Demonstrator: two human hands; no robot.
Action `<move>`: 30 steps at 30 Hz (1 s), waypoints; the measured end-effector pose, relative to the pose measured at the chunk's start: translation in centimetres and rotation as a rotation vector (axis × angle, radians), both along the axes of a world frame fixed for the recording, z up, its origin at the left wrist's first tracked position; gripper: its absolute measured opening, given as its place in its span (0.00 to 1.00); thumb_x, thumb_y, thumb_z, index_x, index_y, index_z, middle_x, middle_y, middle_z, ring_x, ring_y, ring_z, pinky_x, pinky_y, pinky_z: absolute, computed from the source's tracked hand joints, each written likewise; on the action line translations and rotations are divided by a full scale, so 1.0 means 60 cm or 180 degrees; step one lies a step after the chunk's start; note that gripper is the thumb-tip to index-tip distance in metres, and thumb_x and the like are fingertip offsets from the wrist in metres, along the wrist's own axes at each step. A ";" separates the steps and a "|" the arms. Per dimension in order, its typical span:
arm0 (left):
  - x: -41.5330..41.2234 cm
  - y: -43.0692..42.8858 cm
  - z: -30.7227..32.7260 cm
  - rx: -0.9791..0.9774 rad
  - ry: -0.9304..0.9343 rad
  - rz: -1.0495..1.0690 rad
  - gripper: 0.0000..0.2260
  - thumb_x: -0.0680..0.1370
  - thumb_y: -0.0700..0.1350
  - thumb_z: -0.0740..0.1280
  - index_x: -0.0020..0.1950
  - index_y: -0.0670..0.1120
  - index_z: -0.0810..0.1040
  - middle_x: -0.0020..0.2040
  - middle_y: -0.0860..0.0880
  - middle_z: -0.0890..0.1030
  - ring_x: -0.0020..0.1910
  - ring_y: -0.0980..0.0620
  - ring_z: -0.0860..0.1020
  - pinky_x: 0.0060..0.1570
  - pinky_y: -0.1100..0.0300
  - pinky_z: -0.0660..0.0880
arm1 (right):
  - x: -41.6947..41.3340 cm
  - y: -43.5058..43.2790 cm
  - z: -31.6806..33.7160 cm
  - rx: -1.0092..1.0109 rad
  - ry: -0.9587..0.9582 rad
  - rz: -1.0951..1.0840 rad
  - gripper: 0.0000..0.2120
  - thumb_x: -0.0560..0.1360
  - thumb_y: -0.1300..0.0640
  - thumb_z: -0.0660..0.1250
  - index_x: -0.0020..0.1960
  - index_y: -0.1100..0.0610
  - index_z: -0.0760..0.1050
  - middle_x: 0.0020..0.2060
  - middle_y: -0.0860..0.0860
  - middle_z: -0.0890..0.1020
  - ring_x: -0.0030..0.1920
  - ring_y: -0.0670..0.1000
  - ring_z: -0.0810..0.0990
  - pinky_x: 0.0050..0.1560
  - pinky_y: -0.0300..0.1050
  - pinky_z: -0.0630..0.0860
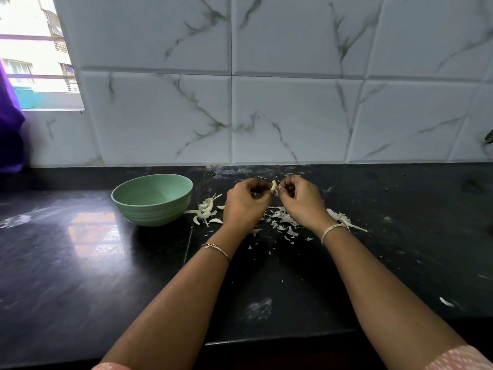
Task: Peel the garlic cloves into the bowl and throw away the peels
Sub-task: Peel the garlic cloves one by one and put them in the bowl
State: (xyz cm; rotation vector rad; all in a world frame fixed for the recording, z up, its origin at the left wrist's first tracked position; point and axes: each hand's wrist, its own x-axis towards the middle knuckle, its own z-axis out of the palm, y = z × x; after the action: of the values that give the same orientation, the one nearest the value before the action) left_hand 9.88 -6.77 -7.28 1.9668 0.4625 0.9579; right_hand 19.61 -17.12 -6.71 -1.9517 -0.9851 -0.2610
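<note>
Left hand (pixel 244 202) and right hand (pixel 301 200), close together above the counter (pixel 80 263), both pinch one garlic clove (pixel 274 185); bowl (pixel 152 200) left, peels (pixel 282 220) beneath

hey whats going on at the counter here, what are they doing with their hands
A person is peeling garlic. The left hand holds a garlic clove above the black counter, and the right hand pinches at its end, apparently pulling skin off. A small heap of cloves lies right of the green bowl. Loose peels are scattered under the hands. No cloves show in the visible part of the bowl.
</note>
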 end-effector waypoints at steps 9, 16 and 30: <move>0.005 0.008 -0.001 -0.0806 -0.0246 -0.0562 0.16 0.76 0.39 0.71 0.60 0.55 0.77 0.40 0.49 0.81 0.37 0.55 0.77 0.40 0.59 0.74 | -0.005 -0.007 0.010 0.0649 0.0860 0.0394 0.07 0.76 0.67 0.68 0.48 0.56 0.78 0.42 0.50 0.83 0.40 0.46 0.81 0.44 0.40 0.80; 0.006 0.005 -0.002 -0.0699 -0.0211 -0.0521 0.11 0.77 0.38 0.70 0.58 0.50 0.80 0.37 0.52 0.79 0.36 0.55 0.76 0.41 0.57 0.75 | -0.007 -0.005 0.009 0.0764 0.0819 0.0361 0.01 0.73 0.57 0.73 0.43 0.54 0.82 0.38 0.51 0.84 0.40 0.49 0.83 0.43 0.43 0.81; 0.008 0.010 -0.002 -0.0790 -0.0294 -0.0336 0.11 0.76 0.38 0.71 0.49 0.55 0.78 0.46 0.45 0.84 0.41 0.50 0.80 0.41 0.57 0.76 | -0.008 -0.015 0.008 -0.0653 -0.0420 0.0283 0.02 0.76 0.59 0.68 0.46 0.54 0.78 0.40 0.47 0.80 0.40 0.47 0.78 0.43 0.43 0.77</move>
State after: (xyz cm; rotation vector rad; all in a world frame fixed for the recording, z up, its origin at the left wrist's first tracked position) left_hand 10.36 -6.19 -7.38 1.6994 0.4009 0.8761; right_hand 19.15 -18.05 -6.26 -2.0894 -1.2226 -0.2488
